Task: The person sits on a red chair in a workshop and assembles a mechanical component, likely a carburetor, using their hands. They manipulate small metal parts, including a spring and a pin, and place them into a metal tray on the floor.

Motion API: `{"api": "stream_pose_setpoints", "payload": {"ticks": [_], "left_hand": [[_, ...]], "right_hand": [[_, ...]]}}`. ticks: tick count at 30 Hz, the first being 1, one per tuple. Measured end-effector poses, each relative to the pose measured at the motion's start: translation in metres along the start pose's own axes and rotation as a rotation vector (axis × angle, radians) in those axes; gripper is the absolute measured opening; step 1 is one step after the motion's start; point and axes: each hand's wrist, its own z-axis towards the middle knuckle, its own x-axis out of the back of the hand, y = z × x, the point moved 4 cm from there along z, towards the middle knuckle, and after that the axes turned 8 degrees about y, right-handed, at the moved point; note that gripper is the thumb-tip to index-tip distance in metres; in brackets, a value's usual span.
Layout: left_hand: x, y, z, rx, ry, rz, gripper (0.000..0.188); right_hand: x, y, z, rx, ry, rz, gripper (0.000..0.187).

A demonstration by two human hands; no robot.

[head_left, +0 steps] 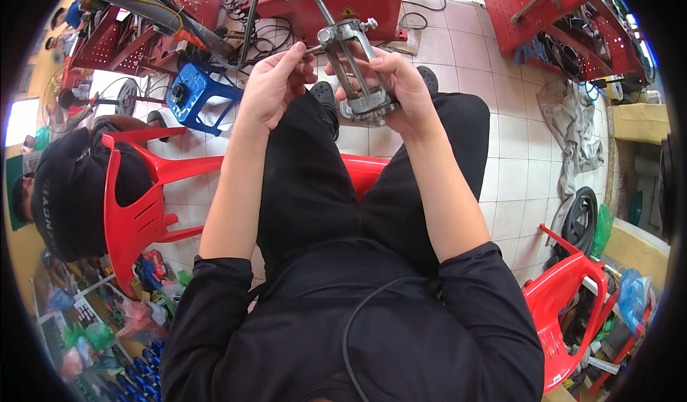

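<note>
Above my knees, my right hand (408,90) is closed around one side of a metal puller (345,32). This tool has a long threaded centre rod, side arms and a crosspiece at each end. It stands tilted, with the rod's tip pointing up and left. My left hand (275,80) is at its left side, thumb and fingers pinched on a thin metal bolt (313,49) that sticks out by the upper crosspiece. Some fingertips of both hands are hidden behind the metal.
A red machine (336,1) stands ahead on the tiled floor, near cables. A blue stool (204,98) and a red chair (136,201) are at left, beside another person in black (86,180). Red tool trolley (558,22), grey cloth (572,130) and red chair (569,309) are at right.
</note>
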Motion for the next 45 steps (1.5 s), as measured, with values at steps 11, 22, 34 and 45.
{"api": "stream_pose_setpoints", "payload": {"ticks": [11,22,34,45], "left_hand": [[0.001,-0.001,0.001,-0.155,-0.093,-0.075,0.019],[-0.003,-0.010,0.002,-0.075,-0.125,-0.249,0.019],[-0.009,0.006,-0.008,-0.325,0.018,-0.081,0.018],[-0.050,0.059,-0.052,-0.652,0.008,0.053,0.020]], "right_hand": [[-0.002,-0.003,0.001,-0.015,0.008,0.132,0.040],[-0.004,-0.004,0.000,-0.009,0.019,0.158,0.033],[0.004,0.002,0.003,-0.075,-0.119,0.382,0.052],[-0.007,-0.013,-0.009,0.087,-0.324,0.502,0.059]]}}
